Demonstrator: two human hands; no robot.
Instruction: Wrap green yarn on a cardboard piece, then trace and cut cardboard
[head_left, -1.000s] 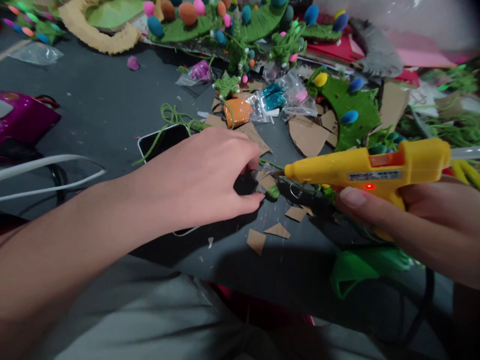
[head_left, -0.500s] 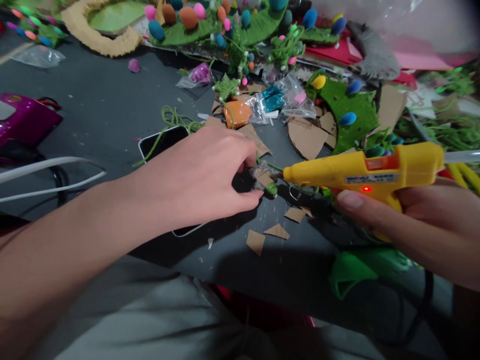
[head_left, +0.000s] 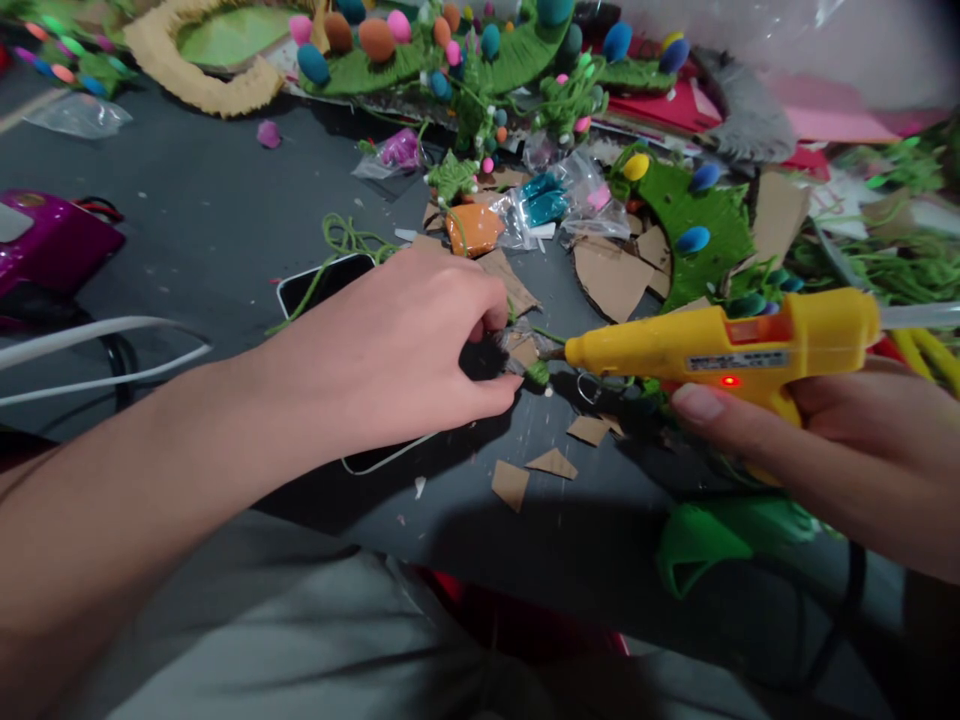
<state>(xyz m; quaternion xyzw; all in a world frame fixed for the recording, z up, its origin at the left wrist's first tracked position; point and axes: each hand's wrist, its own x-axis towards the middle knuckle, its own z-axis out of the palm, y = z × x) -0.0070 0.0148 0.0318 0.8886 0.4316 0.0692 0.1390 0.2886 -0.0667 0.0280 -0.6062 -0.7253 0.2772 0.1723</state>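
Observation:
My left hand (head_left: pixel 405 350) is closed in a pinch over a small cardboard piece wound with green yarn (head_left: pixel 529 362) on the dark table; what lies under the fingers is partly hidden. My right hand (head_left: pixel 832 455) grips a yellow hot glue gun (head_left: pixel 720 350), its red light on. The gun's nozzle points left and ends just beside the small piece. A phone (head_left: pixel 324 283) lies under my left hand, mostly covered.
Cardboard scraps (head_left: pixel 536 470) lie near the table's front edge. Green yarn-wrapped shapes with coloured foam eggs (head_left: pixel 694 225) and plastic bags (head_left: pixel 559 200) crowd the back. A magenta object (head_left: pixel 45 240) and white cables (head_left: pixel 105 350) sit at the left. A green thing (head_left: pixel 712 540) lies below my right hand.
The glue gun has drifted slightly left and down, bringing its nozzle closer to the small piece. My left hand has stayed in place with only small finger shifts.

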